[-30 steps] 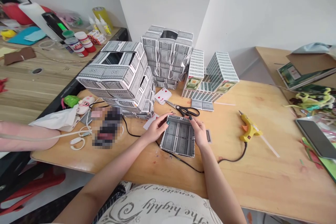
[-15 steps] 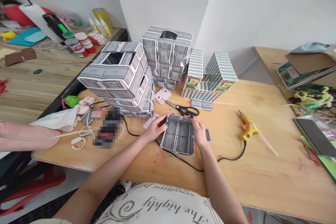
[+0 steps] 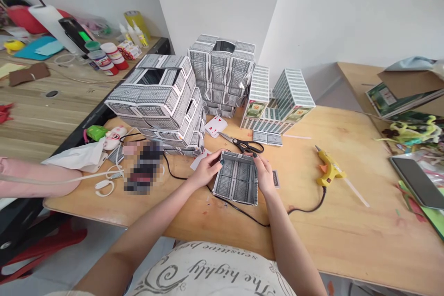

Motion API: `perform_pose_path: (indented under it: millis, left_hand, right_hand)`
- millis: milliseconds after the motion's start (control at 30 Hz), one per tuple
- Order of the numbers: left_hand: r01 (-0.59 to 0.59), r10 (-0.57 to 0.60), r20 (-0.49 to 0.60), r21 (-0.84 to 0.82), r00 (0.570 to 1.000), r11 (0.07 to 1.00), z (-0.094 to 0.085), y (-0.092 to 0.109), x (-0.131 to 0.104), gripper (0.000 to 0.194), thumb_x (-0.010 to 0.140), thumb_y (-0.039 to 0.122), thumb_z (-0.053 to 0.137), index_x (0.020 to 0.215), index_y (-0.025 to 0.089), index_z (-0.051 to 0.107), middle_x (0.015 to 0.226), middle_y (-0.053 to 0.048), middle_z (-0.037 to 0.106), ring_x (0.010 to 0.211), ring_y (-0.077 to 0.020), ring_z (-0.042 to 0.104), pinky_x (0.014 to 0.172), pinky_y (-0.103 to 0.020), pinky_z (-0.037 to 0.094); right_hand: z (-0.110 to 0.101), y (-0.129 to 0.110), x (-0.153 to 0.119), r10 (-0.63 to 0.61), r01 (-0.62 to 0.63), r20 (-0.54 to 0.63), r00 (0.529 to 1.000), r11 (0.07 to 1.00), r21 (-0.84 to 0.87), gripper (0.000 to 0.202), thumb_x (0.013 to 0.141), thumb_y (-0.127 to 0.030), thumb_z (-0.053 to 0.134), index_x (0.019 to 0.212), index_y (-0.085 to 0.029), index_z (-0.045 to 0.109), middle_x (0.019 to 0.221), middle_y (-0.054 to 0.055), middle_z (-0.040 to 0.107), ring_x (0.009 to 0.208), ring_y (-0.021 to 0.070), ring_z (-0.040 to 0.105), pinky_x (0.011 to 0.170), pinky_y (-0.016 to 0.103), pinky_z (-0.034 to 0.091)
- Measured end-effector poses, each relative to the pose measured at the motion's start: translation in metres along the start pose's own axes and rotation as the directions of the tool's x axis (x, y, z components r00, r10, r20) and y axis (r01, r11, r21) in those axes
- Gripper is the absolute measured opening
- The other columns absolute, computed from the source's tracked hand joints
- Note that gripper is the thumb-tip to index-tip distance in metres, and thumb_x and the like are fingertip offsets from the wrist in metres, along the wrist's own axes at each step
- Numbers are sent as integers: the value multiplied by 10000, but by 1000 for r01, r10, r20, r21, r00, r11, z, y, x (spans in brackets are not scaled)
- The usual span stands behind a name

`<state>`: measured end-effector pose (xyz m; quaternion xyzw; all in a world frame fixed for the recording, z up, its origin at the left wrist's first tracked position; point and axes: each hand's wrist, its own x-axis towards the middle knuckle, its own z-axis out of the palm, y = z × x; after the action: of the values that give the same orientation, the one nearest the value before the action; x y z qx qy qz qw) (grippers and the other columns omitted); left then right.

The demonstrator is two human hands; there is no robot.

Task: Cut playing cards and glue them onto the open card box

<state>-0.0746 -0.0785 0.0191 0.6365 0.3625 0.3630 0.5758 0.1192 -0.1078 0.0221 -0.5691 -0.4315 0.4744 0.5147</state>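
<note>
Between both hands is a shallow open box made of grey-backed playing cards (image 3: 237, 176), its inside facing me. My left hand (image 3: 207, 169) grips its left upper corner, thumb on the rim. On the opposite side, my right hand (image 3: 263, 172) is closed round the right wall, thumb at the top corner. Just beyond the box lie black-handled scissors (image 3: 245, 144). Face-up playing cards (image 3: 215, 126) lie behind them, and a single card (image 3: 276, 179) shows beside my right hand. A flat card panel (image 3: 267, 138) rests farther back.
Card structures stand at the back: one left (image 3: 152, 92), one in the middle (image 3: 225, 71). Stacked card boxes (image 3: 277, 97) are right of them. A yellow glue gun (image 3: 328, 168) lies at right, its black cable (image 3: 243, 213) running before me. A phone (image 3: 418, 180) is far right.
The hands and the card box stay almost still. The whole view has shifted very slightly; nothing has been taken hold of or let go.
</note>
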Motion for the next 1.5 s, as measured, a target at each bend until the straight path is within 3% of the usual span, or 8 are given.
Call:
perform_pose_path:
  millis: [200,400,633,767,900,1033,1333,1500]
  left_hand:
    - [20,-20,-74,-4,997,1000,1,-5,3,452,775,201,455,1227,191,464,1226,-50,530,1136,-210,466,984,-358,346]
    - [22,-22,2,-109,1000,994,-3,-1,6,436,775,226,484,1209,182,488,1242,-68,519,1143,-220,467,995,-383,339]
    - [-20,46,-140,178,989,984,-12,9,-10,385,839,281,409,1212,206,467,1248,-74,504,1153,-199,450,987,-356,342]
    - [123,102,-369,539,924,834,-30,10,-38,331,818,261,429,1139,203,480,1035,-71,597,973,-198,540,884,-363,399]
    - [294,188,-448,795,874,530,-44,18,-73,152,782,252,464,896,190,544,795,-64,601,821,-226,546,799,-380,392]
    - [391,205,-461,868,863,305,-51,22,-97,123,767,256,489,864,192,532,781,-46,624,793,-236,568,947,-507,219]
    - [334,177,-441,839,880,430,-61,8,-102,124,762,219,475,877,194,512,776,-47,583,793,-207,555,741,-304,414]
    - [342,150,-394,896,907,284,-65,18,-99,154,771,136,396,840,184,524,829,-69,539,858,-222,511,790,-322,396]
  right_hand:
    - [-2,3,3,25,-25,21,999,999,34,381,770,-520,458,860,-224,680,858,12,681,859,234,581,779,322,417]
    - [-2,4,4,18,-19,19,1000,998,59,355,773,-497,473,852,-222,683,868,9,680,851,224,584,790,317,414]
    - [-2,5,5,38,-38,2,999,997,72,386,741,-530,496,870,-218,683,858,14,684,848,235,588,759,322,430]
    - [-2,6,5,41,-42,10,999,995,89,389,741,-532,496,866,-217,685,857,19,685,841,241,592,747,323,438]
    - [-2,8,5,51,-52,15,999,993,103,361,756,-510,491,868,-226,684,856,14,684,846,238,591,748,318,438]
    - [-2,9,4,43,-43,-1,999,997,71,336,767,-477,494,882,-221,680,855,12,682,857,233,585,780,320,425]
    - [-2,10,4,28,-28,-2,1000,996,88,299,773,-445,506,863,-220,682,848,12,679,854,224,580,793,306,409]
    - [-2,8,4,47,-46,-10,999,995,90,333,764,-468,503,868,-203,677,844,20,679,837,229,582,758,309,418]
